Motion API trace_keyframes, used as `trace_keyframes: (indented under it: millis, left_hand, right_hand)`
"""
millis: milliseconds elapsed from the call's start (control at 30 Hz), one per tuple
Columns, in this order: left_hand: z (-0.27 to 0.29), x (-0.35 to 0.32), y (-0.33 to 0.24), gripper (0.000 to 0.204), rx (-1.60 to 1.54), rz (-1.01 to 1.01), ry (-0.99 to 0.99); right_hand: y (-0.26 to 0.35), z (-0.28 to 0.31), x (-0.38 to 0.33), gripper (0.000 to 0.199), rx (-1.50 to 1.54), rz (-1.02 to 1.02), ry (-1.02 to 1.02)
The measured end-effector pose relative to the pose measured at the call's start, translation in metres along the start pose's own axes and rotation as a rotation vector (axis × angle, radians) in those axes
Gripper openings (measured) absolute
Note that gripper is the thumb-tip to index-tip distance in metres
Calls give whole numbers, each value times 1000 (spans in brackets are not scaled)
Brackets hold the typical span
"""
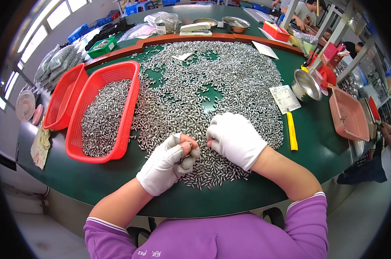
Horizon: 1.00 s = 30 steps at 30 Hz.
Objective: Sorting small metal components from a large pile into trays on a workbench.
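Note:
Small silvery metal parts point(243, 86) lie in a wide, loose layer over the green table point(169, 205). Above the near part of this layer is my left hand point(167, 162), in a white glove with bare thumb and fingertip. Its fingers are curled, with a small metal part point(191, 144) pinched at the tips. To its right, my right hand point(234, 136) wears a similar white glove and hovers over the parts, fingers bent down and together. Whatever its fingertips hold is hidden beneath the hand. A red perforated basket point(133, 93) at the left is heaped with the same parts.
Another red basket point(59, 114) stands farther left. A yellow-handled tool point(292, 131) and a printed slip point(285, 99) lie right of the parts. Beyond are a steel bowl point(306, 84) and a pink tray point(350, 114). A raised wooden edge point(182, 39) bounds the far side.

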<state>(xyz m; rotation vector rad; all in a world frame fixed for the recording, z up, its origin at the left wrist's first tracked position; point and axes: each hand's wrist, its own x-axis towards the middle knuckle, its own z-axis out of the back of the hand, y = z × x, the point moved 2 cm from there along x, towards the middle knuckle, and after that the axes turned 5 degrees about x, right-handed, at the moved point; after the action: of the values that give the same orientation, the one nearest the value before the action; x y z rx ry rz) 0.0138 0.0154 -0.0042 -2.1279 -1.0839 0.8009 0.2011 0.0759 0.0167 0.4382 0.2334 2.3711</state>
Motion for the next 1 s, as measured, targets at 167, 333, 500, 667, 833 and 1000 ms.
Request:
trace_keyframes:
  millis: [167, 333, 500, 667, 833, 1000]
  left_hand:
    - [-2, -1, -2, 21, -9, 1, -9]
    - [-1, 0, -1, 22, 0, 2, -9]
    - [-2, 0, -2, 20, 3, 4, -1]
    - [0, -1, -2, 20, -16, -2, 2]
    - [-3, 0, -1, 19, -32, 5, 19]
    - [-2, 0, -2, 18, -59, 11, 5]
  right_hand:
    - [4, 13, -2, 11, 14, 17, 51]
    - [5, 8, -3, 10, 24, 9, 97]
    - [6, 3, -1, 9, -71, 23, 61]
    - [6, 23, -4, 12, -111, -84, 101]
    - [-1, 12, -7, 11, -77, -71, 91]
    - [0, 11, -3, 10, -36, -51, 18]
